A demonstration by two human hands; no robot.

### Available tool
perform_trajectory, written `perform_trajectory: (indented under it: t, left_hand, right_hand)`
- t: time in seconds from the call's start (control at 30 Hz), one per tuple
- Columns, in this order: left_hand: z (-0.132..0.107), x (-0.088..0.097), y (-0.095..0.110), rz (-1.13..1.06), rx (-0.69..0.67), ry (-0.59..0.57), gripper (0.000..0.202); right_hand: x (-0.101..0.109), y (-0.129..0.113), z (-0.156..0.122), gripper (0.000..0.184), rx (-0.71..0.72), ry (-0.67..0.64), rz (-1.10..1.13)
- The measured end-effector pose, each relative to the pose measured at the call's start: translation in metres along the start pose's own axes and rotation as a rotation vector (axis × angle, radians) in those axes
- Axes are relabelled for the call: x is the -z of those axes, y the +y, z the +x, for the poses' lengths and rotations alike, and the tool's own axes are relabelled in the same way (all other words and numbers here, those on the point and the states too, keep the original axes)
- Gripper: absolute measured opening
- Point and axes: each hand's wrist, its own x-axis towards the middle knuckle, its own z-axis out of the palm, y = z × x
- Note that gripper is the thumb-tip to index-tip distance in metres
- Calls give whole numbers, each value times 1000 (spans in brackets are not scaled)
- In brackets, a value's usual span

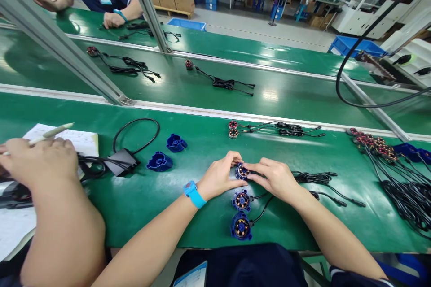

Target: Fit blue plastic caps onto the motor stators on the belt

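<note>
My left hand (220, 176) and my right hand (274, 178) meet over a small motor in a blue holder (241, 171) on the green bench; both pinch it between thumb and fingers. A blue band is on my left wrist. Just nearer me stand two more motors in blue holders (241, 200) (241, 226), their black wires running right under my right hand. Two empty blue holders (159, 162) (176, 142) lie to the left.
A co-worker's arm and hand (40, 161) hold a pen over papers at left, beside a black adapter (120, 162). Wired motors (233, 128) lie beyond my hands and a pile of them (377, 145) at right. Another person leans over the far belt.
</note>
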Motion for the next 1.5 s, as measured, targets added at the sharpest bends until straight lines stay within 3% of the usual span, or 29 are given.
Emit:
perform_trajectory:
  t: [0.13, 0.3, 0.4, 0.57, 0.73, 0.93, 1.1, 1.27, 1.5]
  left_hand:
    - [0, 1, 1, 5, 6, 6, 61]
    - [-1, 0, -1, 35, -21, 11, 58]
    - [-1, 0, -3, 74, -62, 27, 56]
    - [-2, 2, -3, 199, -225, 3, 31]
    - [-6, 2, 1, 262, -278, 86, 28]
    - [-5, 0, 1, 348, -165, 75, 28]
    - [-5, 3, 4, 418, -151, 0, 35]
    - [-6, 3, 4, 342, -259, -136, 22]
    - [-5, -2, 5, 574, -157, -17, 40]
  right_hand:
    - [-3, 10, 1, 32, 31, -32, 101]
    - [4, 1, 0, 37, 86, -89, -52]
    - [8, -8, -1, 38, 32, -124, -121]
    - [17, -3, -3, 31, -126, -274, 109]
    - [21, 8, -3, 22, -191, -179, 285]
    - [24, 19, -2, 14, -227, -200, 325]
    - [19, 19, 1, 20, -237, -108, 336]
    - [13, 16, 2, 28, -287, -79, 389]
    - [9, 6, 3, 13, -339, -60, 512]
